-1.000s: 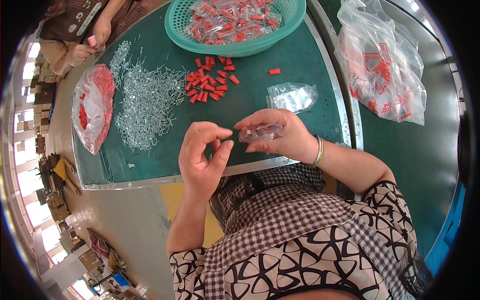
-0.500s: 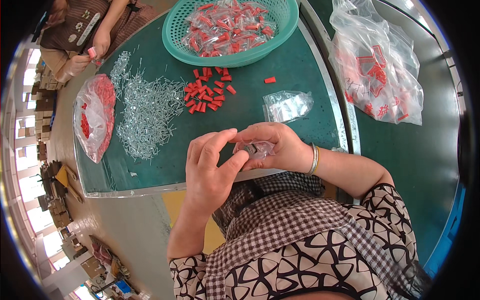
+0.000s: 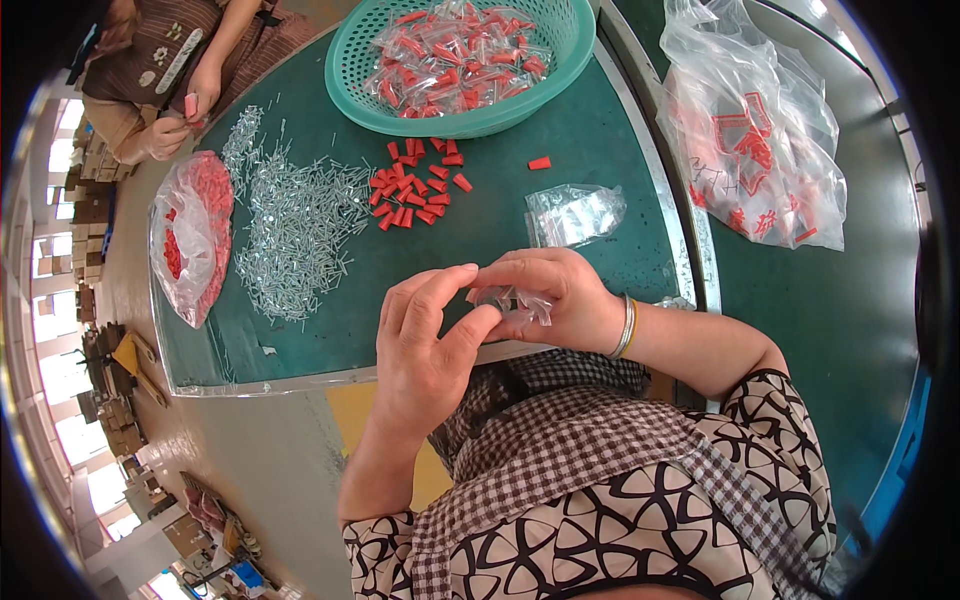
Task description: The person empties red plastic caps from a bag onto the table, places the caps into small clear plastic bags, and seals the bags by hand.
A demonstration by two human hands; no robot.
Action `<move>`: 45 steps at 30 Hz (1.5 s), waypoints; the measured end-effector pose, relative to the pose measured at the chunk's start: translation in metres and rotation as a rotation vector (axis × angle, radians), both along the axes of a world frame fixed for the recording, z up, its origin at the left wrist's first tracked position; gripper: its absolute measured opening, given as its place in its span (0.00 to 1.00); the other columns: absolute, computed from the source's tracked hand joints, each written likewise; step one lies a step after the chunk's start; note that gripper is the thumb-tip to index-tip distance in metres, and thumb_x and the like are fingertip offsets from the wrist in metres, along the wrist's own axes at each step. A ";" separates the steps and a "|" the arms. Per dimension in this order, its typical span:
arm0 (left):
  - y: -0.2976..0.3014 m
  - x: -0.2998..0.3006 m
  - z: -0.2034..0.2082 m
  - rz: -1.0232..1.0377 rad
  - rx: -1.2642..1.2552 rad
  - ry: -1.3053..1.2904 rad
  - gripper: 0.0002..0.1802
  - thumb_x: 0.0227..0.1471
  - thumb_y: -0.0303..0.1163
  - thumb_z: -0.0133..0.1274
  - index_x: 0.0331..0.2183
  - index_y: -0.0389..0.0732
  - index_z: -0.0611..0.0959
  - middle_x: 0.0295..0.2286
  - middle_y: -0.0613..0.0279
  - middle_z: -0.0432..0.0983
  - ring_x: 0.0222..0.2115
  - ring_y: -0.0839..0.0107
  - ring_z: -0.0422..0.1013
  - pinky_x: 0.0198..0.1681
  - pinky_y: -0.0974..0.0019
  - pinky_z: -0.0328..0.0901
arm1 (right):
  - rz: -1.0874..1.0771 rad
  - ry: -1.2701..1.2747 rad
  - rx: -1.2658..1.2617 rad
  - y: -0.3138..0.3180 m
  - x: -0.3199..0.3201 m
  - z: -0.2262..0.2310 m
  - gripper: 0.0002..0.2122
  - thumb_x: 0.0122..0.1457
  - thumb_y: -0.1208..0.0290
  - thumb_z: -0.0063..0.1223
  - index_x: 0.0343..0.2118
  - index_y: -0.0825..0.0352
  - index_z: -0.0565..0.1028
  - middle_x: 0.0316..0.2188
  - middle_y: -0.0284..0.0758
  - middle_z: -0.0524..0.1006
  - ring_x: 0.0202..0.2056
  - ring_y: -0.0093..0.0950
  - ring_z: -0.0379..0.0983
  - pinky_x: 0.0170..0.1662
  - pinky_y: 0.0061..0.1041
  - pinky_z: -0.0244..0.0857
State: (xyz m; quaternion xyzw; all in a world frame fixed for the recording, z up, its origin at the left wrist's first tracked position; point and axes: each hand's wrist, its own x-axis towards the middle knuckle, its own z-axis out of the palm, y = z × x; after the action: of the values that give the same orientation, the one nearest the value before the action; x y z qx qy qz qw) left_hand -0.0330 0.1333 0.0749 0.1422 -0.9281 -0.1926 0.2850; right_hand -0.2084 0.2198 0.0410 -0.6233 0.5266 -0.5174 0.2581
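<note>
Close to the table's front edge, my left hand [image 3: 428, 335] and my right hand [image 3: 568, 295] meet around a small transparent plastic bag [image 3: 522, 303]. My right fingers and thumb curl round the bag, while my left fingertips and thumb pinch at its left side. Whatever the bag contains is hidden by the fingers. Just beyond my right hand lies a stack of transparent bags [image 3: 575, 214]. Several red plastic plugs [image 3: 408, 186] form a loose group past my hands, with a single red plug [image 3: 540, 163] lying apart to the right.
A green basket [image 3: 345, 90] of bagged red pieces stands at the back. Loose screws [image 3: 300, 230] spread across the left, beside an open bag of red plugs [image 3: 208, 215]. A large plastic bag [image 3: 760, 130] lies right of the metal edging. A co-worker's hands [image 3: 180, 122] hold a small pinkish-red thing.
Both hands keep their grip and shift very slightly. The dark opening seen in the small bag is no longer visible. At the far left, the co-worker's hands have moved a little.
</note>
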 end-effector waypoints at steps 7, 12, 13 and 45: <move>-0.005 -0.001 0.006 0.006 0.154 0.115 0.11 0.44 0.22 0.60 0.35 0.41 0.82 0.42 0.59 0.74 0.38 0.59 0.72 0.39 0.61 0.68 | 0.038 -0.142 0.064 0.001 -0.003 0.005 0.18 0.43 0.72 0.70 0.40 0.66 0.78 0.34 0.35 0.80 0.36 0.31 0.78 0.40 0.27 0.73; -0.045 -0.002 -0.010 0.289 0.326 0.172 0.08 0.47 0.19 0.58 0.33 0.37 0.82 0.31 0.57 0.77 0.29 0.64 0.74 0.33 0.66 0.68 | 0.057 -0.418 0.169 0.004 -0.001 -0.001 0.18 0.46 0.76 0.68 0.42 0.66 0.78 0.33 0.33 0.81 0.36 0.25 0.78 0.41 0.24 0.71; -0.053 -0.004 -0.012 0.301 0.301 0.178 0.08 0.47 0.19 0.58 0.33 0.37 0.82 0.31 0.57 0.77 0.29 0.64 0.74 0.33 0.66 0.68 | 0.075 -0.416 0.148 0.005 -0.001 0.001 0.18 0.46 0.76 0.68 0.42 0.66 0.78 0.33 0.33 0.81 0.36 0.25 0.78 0.41 0.24 0.71; -0.150 -0.089 -0.045 0.248 -0.024 -0.292 0.10 0.50 0.27 0.50 0.37 0.39 0.79 0.33 0.48 0.76 0.35 0.48 0.72 0.39 0.50 0.67 | 0.069 -0.292 0.272 -0.007 -0.011 0.004 0.17 0.46 0.78 0.68 0.42 0.66 0.78 0.33 0.33 0.80 0.37 0.23 0.77 0.42 0.23 0.71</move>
State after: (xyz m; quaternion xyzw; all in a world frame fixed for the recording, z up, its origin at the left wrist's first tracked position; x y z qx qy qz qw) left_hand -0.1220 -0.0165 0.0295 0.2786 -0.9372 -0.1223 0.1706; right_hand -0.2191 0.2129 0.0452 -0.5186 0.5270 -0.5173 0.4309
